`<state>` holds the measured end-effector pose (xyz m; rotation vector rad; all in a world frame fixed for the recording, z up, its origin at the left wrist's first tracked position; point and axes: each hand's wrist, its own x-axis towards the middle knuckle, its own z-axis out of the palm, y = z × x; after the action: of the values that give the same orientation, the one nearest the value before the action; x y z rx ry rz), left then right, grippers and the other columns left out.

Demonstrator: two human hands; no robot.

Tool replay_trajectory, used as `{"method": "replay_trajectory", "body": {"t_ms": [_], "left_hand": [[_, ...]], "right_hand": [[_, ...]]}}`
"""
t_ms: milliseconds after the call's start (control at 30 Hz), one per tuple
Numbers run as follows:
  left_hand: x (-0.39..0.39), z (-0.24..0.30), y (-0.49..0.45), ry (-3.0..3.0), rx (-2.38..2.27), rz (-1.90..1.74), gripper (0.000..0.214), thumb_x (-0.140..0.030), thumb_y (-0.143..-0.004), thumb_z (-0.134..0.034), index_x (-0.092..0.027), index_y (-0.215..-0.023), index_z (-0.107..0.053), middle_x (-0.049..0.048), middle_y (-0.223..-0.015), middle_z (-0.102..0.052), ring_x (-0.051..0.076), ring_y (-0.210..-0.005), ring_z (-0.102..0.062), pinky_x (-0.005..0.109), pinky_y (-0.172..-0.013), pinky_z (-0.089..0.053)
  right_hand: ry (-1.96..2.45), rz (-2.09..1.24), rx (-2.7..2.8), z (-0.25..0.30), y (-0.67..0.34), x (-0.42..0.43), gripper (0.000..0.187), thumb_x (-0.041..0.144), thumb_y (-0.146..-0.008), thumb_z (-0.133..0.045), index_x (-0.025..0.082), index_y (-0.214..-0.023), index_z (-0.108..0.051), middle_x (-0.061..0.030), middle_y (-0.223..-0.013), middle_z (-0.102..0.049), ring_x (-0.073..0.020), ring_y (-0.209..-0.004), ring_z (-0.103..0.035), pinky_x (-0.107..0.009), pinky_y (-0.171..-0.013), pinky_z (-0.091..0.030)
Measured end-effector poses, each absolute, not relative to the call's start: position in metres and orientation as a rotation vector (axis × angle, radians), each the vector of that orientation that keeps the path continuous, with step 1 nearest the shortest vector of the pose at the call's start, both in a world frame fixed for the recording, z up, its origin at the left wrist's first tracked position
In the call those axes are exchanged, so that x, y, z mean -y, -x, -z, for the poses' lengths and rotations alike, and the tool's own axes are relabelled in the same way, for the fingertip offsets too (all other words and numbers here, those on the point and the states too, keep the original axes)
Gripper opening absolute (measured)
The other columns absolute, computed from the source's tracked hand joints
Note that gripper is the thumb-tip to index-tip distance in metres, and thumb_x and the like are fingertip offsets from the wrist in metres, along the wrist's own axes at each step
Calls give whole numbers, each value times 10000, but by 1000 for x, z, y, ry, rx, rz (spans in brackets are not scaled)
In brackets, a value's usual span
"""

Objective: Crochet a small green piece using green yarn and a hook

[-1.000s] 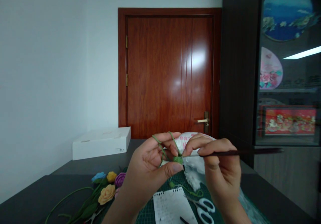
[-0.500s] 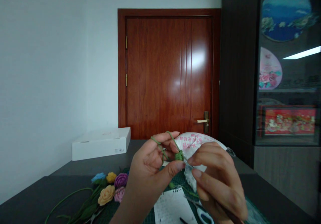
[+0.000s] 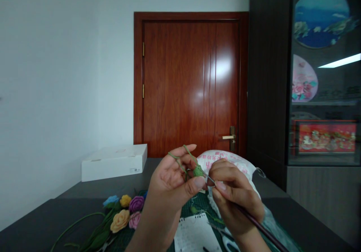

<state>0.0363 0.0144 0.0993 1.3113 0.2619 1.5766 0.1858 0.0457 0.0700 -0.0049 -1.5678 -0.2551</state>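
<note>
White box on dark table, near wooden door

Bare left hand and bare right hand, nails seemingly short, unpainted.

Matt, fuzzy green yarn meets a crochet hook with a fine metal tip and smooth dark shaft, before a high-gloss wooden door and matt white cardboard box.

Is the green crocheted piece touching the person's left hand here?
Touching: the head view shows the green crocheted piece pinched between the thumb and fingers of the left hand, with green yarn looped over the fingers.
</note>
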Motion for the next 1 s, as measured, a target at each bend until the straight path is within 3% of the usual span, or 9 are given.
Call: {"method": "replay_trajectory", "body": {"t_ms": [133, 400, 567, 733, 867, 1000], "left_hand": [[-16, -98, -36, -1312, -247, -1542, 620, -111, -684, -907, -206, -1255, -684, 11, -883, -653, 129, -818, -603, 209, -721, -523], [-17, -96, -37, -1381, -183, -1478, 720, -125, -711, -897, -242, -1369, -630, 13, -887, -664, 133, -826, -597, 218, -754, -499], [-13, -101, -36, -1348, -189, -1508, 623, -185, -829, -813, -252, -1406, -587, 25, -925, -655, 135, -873, -587, 224, -812, -497], [-15, -103, -33, -1450, -192, -1530, 759, -109, -850, -761, -337, -1509, -462, 11, -903, -645, 131, -820, -564, 210, -704, -502], [-20, -102, -33, -1545, -244, -1574, 814, -87, -861, -729, -339, -1557, -392, 9, -890, -643, 128, -803, -560, 204, -698, -503], [-28, -101, -34, -1647, -287, -1706, 731, -76, -843, -722, -270, -1506, -484, 19, -868, -639, 138, -777, -576, 216, -665, -513]], "right_hand": [[126, 109, 1613, -72, -186, -41, 98, 180, -948, -588, 248, -978, -651, -10, -772, -675, -185, -719, -632, -348, -683, -536], [205, 496, 1563, -88, -183, -18, 206, 59, -828, -571, 205, -955, -643, -6, -722, -651, -161, -633, -616, -305, -606, -538], [253, 691, 1527, -88, -176, -19, 178, 51, -890, -562, 177, -985, -646, -22, -748, -693, -160, -655, -651, -306, -631, -562], [239, 929, 1468, -82, -171, -24, 148, 53, -973, -557, 180, -931, -622, -16, -770, -732, -150, -709, -686, -347, -780, -558], [327, 898, 1513, -79, -176, -23, 128, 101, -995, -553, 211, -1004, -618, 10, -797, -738, -143, -714, -698, -365, -839, -529], [265, 700, 1589, -80, -183, -21, 98, 174, -1004, -546, 242, -1056, -593, 9, -782, -714, -160, -664, -660, -401, -782, -510]]}}
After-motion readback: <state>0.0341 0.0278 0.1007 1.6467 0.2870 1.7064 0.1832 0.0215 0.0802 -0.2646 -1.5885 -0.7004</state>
